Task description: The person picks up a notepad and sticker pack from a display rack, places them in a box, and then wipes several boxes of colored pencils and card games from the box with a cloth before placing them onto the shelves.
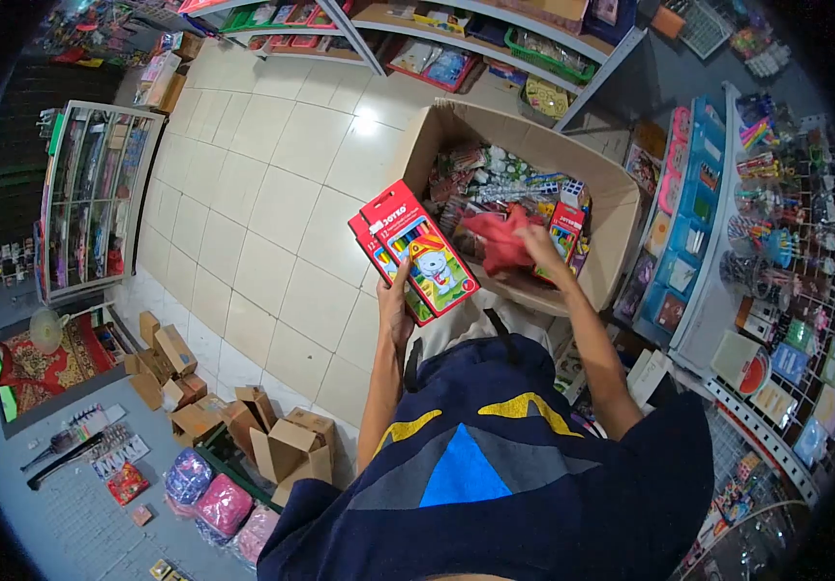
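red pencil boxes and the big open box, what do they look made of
The pencil boxes in the left hand look like thin printed card with a glossy finish: flat faces, sharp edges, bright print. The big box looks like plain brown corrugated cardboard, matte, with raised flaps. The right hand grips a soft red thing, maybe cloth or plastic.

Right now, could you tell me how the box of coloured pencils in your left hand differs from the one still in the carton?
The pencil boxes in the left hand are held up clear of the cardboard carton, fronts fully visible. The pencil box in the carton stands among other goods, partly hidden beside the right hand and red cloth. Both are red with colourful pencil pictures.
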Demonstrator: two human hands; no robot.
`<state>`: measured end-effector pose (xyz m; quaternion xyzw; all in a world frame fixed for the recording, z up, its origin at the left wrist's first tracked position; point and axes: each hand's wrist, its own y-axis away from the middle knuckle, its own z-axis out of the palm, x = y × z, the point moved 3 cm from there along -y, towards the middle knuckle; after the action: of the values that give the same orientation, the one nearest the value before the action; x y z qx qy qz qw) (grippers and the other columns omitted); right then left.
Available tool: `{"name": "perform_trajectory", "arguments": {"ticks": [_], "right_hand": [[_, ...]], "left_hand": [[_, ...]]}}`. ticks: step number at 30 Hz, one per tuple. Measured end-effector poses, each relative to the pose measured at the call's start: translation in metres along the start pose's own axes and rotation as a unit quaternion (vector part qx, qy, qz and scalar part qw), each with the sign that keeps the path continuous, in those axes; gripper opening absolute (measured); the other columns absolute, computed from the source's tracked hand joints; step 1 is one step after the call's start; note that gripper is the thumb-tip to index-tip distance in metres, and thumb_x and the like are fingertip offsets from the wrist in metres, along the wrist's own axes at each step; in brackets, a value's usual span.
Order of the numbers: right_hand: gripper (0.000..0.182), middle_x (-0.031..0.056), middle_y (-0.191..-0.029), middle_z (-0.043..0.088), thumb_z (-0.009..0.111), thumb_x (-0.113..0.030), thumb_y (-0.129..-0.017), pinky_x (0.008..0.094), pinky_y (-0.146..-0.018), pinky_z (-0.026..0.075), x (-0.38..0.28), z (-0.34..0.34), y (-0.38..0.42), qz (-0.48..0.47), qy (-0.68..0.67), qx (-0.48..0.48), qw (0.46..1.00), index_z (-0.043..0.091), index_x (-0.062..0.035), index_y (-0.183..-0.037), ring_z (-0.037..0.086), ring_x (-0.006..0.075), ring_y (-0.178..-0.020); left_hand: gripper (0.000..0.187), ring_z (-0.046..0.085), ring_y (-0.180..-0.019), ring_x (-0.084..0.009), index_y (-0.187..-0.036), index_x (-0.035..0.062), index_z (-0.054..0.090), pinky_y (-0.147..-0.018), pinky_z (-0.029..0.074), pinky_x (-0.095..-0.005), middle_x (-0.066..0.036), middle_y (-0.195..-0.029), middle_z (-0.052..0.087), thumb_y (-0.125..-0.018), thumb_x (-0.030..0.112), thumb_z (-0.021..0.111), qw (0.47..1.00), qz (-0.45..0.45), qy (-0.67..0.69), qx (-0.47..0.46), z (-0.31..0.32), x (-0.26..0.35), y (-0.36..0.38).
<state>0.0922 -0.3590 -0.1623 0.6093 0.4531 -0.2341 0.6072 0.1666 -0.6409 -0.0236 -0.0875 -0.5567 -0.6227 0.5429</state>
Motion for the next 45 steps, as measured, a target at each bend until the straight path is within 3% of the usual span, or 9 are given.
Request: {"name": "perform_trajectory", "arguments": {"ticks": [2, 4, 7, 10, 15, 22, 35, 41, 45], "right_hand": [[0.031, 0.0073, -0.103, 0.061, 0.053, -0.025, -0.088, 0.0304, -0.081, 0.046, -0.018, -0.040, 0.024, -0.176, -0.144, 0.080, 0.970, 0.063, 0.0031, -0.098, 0.058, 0.0143, -0.090], [0.038, 0.0089, -0.114, 0.057, 0.054, -0.027, -0.088, 0.0319, -0.091, 0.043, -0.116, -0.045, 0.078, -0.100, -0.331, 0.000, 0.938, 0.057, -0.0011, -0.115, 0.055, 0.0166, -0.103], [0.051, 0.0133, -0.130, 0.047, 0.054, -0.040, -0.089, 0.0347, -0.103, 0.035, -0.237, 0.005, 0.132, -0.298, -0.089, -0.044, 0.949, 0.050, -0.0074, -0.128, 0.045, 0.0242, -0.122], [0.057, 0.0184, -0.143, 0.033, 0.057, -0.046, -0.087, 0.0420, -0.108, 0.030, -0.252, 0.041, 0.141, -0.497, 0.345, 0.198, 0.771, 0.050, -0.0074, -0.128, 0.034, 0.0372, -0.131], [0.034, 0.0178, -0.140, 0.037, 0.054, -0.023, -0.093, 0.0429, -0.104, 0.034, -0.272, 0.032, 0.127, -0.452, 0.139, 0.301, 0.828, 0.055, -0.0008, -0.119, 0.039, 0.0392, -0.127], [0.020, 0.0127, -0.081, 0.060, 0.057, -0.021, -0.093, 0.0366, -0.069, 0.045, -0.305, -0.038, 0.122, -0.393, 0.015, 0.489, 0.778, 0.058, -0.0010, -0.093, 0.058, 0.0284, -0.075], [0.032, 0.0093, -0.092, 0.060, 0.062, -0.006, -0.078, 0.0382, -0.069, 0.052, -0.344, 0.012, 0.180, -0.376, 0.307, 0.263, 0.834, 0.063, -0.0078, -0.110, 0.063, 0.0297, -0.082], [0.029, 0.0106, -0.099, 0.062, 0.064, -0.011, -0.084, 0.0322, -0.090, 0.044, -0.315, -0.002, 0.145, -0.428, -0.044, 0.251, 0.867, 0.059, -0.0030, -0.111, 0.059, 0.0227, -0.098], [0.052, 0.0176, -0.122, 0.048, 0.069, -0.026, -0.082, 0.0404, -0.100, 0.037, -0.311, 0.026, 0.145, -0.483, 0.108, 0.214, 0.842, 0.049, -0.0095, -0.127, 0.048, 0.0336, -0.114]], "left_hand": [[0.036, 0.065, -0.085, -0.0158, -0.112, -0.0004, 0.056, -0.075, 0.055, -0.0314, -0.008, -0.101, 0.064, -0.088, 0.026, 0.066, 1.000, 0.020, -0.018, -0.010, 0.011, 0.011, -0.007], [0.037, 0.064, -0.085, -0.0149, -0.111, -0.0005, 0.056, -0.075, 0.055, -0.0304, -0.008, -0.100, 0.064, -0.088, 0.026, 0.067, 0.998, 0.048, -0.040, -0.024, 0.028, 0.020, -0.012], [0.037, 0.062, -0.089, -0.0155, -0.112, -0.0026, 0.057, -0.080, 0.051, -0.0303, -0.009, -0.104, 0.064, -0.088, 0.025, 0.066, 0.988, 0.107, -0.092, -0.059, 0.071, 0.035, -0.005], [0.031, 0.059, -0.095, -0.0154, -0.113, -0.0029, 0.057, -0.085, 0.047, -0.0301, -0.009, -0.109, 0.063, -0.090, 0.017, 0.062, 0.940, 0.257, -0.184, -0.128, 0.117, 0.064, 0.024], [0.031, 0.062, -0.087, -0.0137, -0.112, -0.0037, 0.058, -0.079, 0.050, -0.0273, -0.009, -0.102, 0.066, -0.089, 0.016, 0.064, 0.948, 0.210, -0.183, -0.151, 0.120, 0.076, 0.031], [0.023, 0.063, -0.077, -0.0130, -0.104, -0.0045, 0.060, -0.071, 0.052, -0.0274, -0.010, -0.089, 0.068, -0.087, 0.010, 0.066, 0.888, 0.347, -0.277, -0.125, 0.108, 0.085, 0.028], [0.032, 0.056, -0.054, -0.0143, -0.109, 0.0005, 0.060, -0.053, 0.045, -0.0281, -0.010, -0.068, 0.062, -0.080, 0.008, 0.070, 0.787, 0.413, -0.407, -0.210, 0.116, 0.111, 0.034], [0.028, 0.061, -0.068, -0.0116, -0.106, -0.0034, 0.060, -0.066, 0.050, -0.0273, -0.008, -0.079, 0.066, -0.082, 0.009, 0.068, 0.902, 0.284, -0.288, -0.153, 0.120, 0.096, 0.020], [0.025, 0.060, -0.086, -0.0131, -0.110, -0.0038, 0.057, -0.079, 0.050, -0.0275, -0.007, -0.097, 0.063, -0.091, 0.012, 0.059, 0.946, 0.243, -0.131, -0.169, 0.124, 0.089, 0.013]]}}
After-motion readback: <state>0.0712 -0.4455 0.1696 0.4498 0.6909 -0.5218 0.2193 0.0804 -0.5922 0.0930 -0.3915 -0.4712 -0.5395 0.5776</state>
